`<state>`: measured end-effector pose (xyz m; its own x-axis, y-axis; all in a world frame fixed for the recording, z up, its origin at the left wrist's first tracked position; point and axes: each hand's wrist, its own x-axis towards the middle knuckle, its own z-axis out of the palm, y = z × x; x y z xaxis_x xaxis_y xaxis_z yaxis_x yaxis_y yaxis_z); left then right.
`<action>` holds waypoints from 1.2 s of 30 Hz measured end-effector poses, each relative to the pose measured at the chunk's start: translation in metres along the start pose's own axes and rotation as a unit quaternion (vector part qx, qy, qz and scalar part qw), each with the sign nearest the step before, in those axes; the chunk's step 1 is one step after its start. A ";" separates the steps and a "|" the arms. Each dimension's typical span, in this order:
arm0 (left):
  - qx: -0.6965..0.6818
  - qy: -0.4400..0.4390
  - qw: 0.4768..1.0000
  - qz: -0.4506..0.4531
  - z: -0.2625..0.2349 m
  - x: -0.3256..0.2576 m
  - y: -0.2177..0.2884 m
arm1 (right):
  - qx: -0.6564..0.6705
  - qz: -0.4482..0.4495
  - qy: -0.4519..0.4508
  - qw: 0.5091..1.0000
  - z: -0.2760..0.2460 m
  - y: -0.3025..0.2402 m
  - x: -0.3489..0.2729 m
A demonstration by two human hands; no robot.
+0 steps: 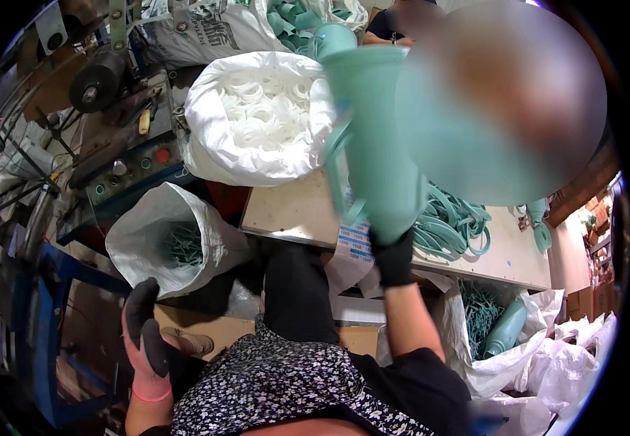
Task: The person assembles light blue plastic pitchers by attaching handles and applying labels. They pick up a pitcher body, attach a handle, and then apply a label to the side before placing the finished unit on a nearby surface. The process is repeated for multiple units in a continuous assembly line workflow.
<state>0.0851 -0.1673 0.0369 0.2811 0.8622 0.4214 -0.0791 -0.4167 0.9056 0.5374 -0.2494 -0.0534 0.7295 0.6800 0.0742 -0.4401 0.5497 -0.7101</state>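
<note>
My right hand (393, 263), in a dark glove, grips the lower end of a pale green plastic jug (380, 131). The jug is raised over the table's front edge, its wide mouth up and its looped handle to the left. Its right side runs into a large blurred patch. Low on the left, my left hand (143, 341) wears a pink glove with black fingers. Those fingers point upward, apart from the thumb, and hold nothing. Nearest to it stands a white woven sack (213, 243) with thin green strips inside.
A large white sack (202, 109) of whitish rings stands on the pale table (293, 207). Green plastic loops (449, 229) lie to the right. Below them, a sack holds green shavings (480, 309) and a green bottle-shaped piece (507, 328). Machinery (126, 171) fills the left; someone sits across the table.
</note>
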 end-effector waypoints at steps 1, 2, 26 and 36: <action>-0.008 0.011 0.999 -0.044 0.000 -0.004 -0.001 | -0.201 -0.099 -0.041 0.974 0.000 -0.011 0.036; -0.019 0.023 0.997 -0.071 -0.009 -0.010 -0.012 | -0.467 -0.218 -0.022 0.857 0.002 -0.020 0.075; 0.547 0.463 0.356 -0.600 -0.212 -0.553 -0.073 | -0.373 -0.013 -0.546 0.750 0.205 0.179 -0.143; 0.619 0.275 0.352 -0.646 -0.313 -0.544 -0.095 | -0.515 -0.012 -0.522 0.680 0.214 0.140 -0.139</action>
<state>-0.3603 -0.5071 -0.2627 -0.9371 0.3457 -0.0492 0.3480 0.9132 -0.2118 0.2620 -0.1633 -0.0134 -0.2756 0.9464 0.1686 0.5578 0.3003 -0.7738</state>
